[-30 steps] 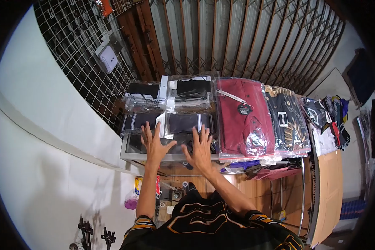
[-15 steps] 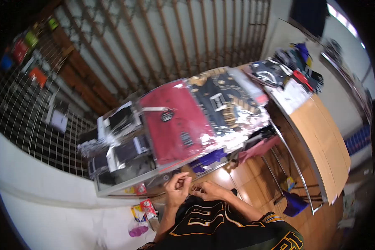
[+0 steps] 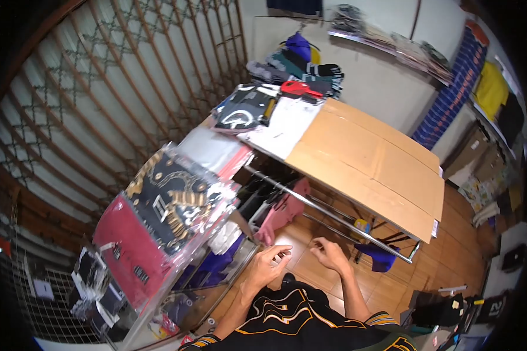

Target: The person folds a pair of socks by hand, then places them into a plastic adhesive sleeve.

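My left hand is raised in front of my body with its fingers curled and parted, nothing visible in it. To its right, my right hand hangs over the tiled floor, fingers bent and apart, also holding nothing I can see. The hands do not touch each other. Left of them, a glass-sided counter carries a red garment in clear plastic and a black-and-tan patterned garment in plastic. A pink cloth hangs beyond my left hand.
A table topped with cardboard stands ahead right, with a metal rail along its near side. On its far end lie a red tool, white paper and a packed black garment. A purple cloth hangs below.
The view has turned right, so the counter's garments now sit farther left and more of the cardboard table and shelves shows. My hands have moved apart.
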Tool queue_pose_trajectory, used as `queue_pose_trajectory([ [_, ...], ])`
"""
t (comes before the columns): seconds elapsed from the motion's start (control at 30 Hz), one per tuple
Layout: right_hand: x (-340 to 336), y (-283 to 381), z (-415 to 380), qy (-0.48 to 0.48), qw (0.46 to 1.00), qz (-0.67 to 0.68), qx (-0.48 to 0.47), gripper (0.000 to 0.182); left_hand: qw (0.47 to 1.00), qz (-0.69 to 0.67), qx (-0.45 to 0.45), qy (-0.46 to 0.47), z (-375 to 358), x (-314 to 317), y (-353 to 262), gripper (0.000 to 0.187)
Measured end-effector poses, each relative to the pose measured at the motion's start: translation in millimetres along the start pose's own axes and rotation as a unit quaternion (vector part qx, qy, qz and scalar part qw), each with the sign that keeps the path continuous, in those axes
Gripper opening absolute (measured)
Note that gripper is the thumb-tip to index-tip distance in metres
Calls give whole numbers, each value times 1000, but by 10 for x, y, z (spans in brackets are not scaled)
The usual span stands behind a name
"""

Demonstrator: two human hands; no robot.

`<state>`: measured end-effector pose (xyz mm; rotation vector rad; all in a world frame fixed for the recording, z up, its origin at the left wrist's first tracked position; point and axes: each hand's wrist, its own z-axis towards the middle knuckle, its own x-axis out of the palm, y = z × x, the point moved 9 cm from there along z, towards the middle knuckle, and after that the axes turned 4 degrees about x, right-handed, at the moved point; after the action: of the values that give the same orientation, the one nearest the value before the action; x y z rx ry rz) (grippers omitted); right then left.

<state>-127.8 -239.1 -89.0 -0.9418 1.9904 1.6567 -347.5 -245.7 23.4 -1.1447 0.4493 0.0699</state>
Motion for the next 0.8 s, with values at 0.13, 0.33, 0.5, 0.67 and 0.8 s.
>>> queue_pose_trajectory([
  [0.13, -791, -228, -107, -133, 981, 108, 94, 42, 997, -27, -14, 76, 380, 441, 35, 28],
  [0.33, -1165, -542, -89, -234, 938, 238, 97, 37, 990, -32, 6, 135, 1116, 819, 103, 30],
  [0.5, -1673, -675, 84, -335, 907, 241, 85, 37, 985, -96, -21, 139, 1914, 1108, 372, 30],
  [0.67, -2277, -946, 469, -434, 888, 97, 120, 38, 982, -113, -23, 151, 2763, 1360, 577, 31],
  [0.8, -2580, -1199, 988, -447, 877, -54, 168, 50, 981, -113, -16, 160, 3450, 1517, 849, 32],
])
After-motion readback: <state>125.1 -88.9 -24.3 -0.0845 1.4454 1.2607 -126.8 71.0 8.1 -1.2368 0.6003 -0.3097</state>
